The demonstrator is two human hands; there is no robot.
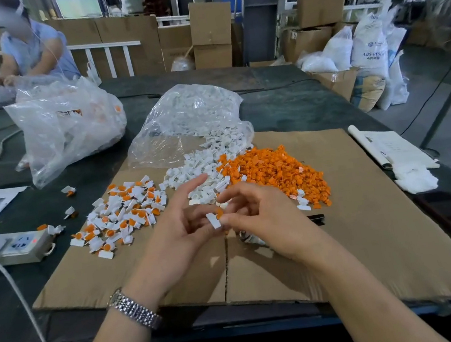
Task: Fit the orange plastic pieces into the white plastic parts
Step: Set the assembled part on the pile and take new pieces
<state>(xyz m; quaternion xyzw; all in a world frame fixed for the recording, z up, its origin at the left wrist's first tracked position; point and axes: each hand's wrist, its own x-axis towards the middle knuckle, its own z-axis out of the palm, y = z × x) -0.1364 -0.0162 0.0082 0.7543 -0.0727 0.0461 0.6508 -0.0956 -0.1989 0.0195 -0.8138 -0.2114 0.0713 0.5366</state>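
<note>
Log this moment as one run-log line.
step: fitting | left hand: holds white part | right hand: pinches orange piece against it | supply: orange pile, white pile | done pile: left

You worked on matt brown cardboard (346, 240); the orange pieces (274, 169) and white parts (197, 166) looked like smooth plastic. The clear bag (182, 124) was glossy, crinkled film, and your watch band (133, 309) was probably polished metal.
</note>
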